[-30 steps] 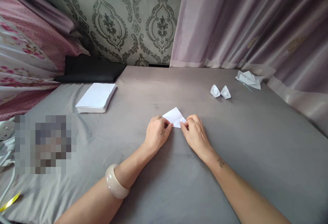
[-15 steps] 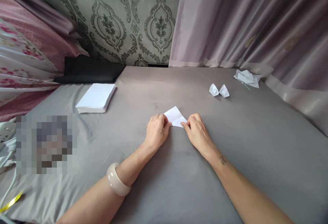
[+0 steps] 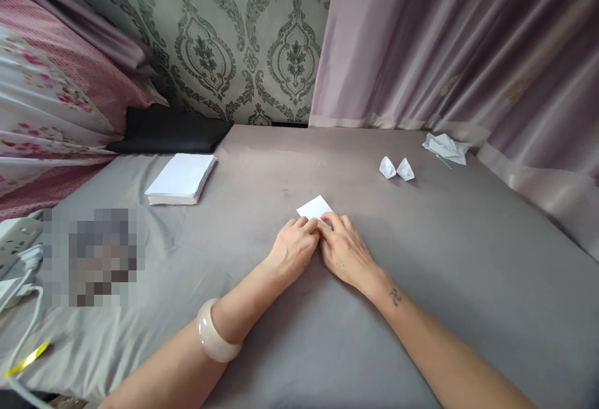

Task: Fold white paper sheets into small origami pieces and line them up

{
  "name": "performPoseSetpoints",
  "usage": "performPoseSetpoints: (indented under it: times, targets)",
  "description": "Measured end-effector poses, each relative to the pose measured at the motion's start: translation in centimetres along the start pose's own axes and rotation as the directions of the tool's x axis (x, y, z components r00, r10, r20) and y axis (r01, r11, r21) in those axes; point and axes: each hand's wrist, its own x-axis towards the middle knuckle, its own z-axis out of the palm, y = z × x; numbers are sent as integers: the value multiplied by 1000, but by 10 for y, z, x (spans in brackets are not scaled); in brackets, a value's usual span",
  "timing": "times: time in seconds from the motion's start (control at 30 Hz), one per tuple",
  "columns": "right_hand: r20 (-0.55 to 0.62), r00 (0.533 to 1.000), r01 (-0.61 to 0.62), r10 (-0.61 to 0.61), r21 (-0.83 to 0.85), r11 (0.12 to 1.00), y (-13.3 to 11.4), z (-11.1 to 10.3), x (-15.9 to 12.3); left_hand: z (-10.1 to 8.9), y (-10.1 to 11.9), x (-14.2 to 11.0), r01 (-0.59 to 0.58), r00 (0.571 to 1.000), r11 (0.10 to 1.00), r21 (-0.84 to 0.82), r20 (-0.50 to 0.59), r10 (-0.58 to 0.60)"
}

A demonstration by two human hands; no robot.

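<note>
A small folded sheet of white paper lies on the grey cloth in front of me, one corner pointing away. My left hand has its fingers bent together on the paper's near left edge. Close against it, my right hand grips the near right side, with thumb and fingers on the paper. The fingertips of both hands almost meet and cover the near part of the sheet, so the fold there is hidden.
On the left lies a stack of white paper, with a black folded cloth behind it. Two folded paper pieces stand at the right, before a pile of loose papers. A power strip with cables sits at the far left.
Both hands have come together at the paper's near edge; the right moved left. The paper's near part is now covered, and less of it shows. The view has shifted slightly.
</note>
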Motion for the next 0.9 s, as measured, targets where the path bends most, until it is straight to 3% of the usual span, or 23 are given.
performPoseSetpoints:
  times: [0.17,0.37,0.6,0.7,0.9]
  targets:
    - [-6,999,-50,50,-67,996,-12,-3,-3,5,-9,1,209,970,942,-263,-67,-234]
    - [-4,992,-124,125,-130,984,-19,-2,-5,23,-33,14,345,819,774,-531,-233,-525]
    - [-21,995,-99,97,-142,985,-19,0,-4,20,-39,23,372,815,583,-722,-47,-578]
    - [-38,997,-73,69,-111,991,-11,3,0,12,-33,18,370,805,592,-716,-70,-589]
    - [-126,990,-74,61,-105,992,15,2,12,0,-4,4,491,785,582,-648,38,-619]
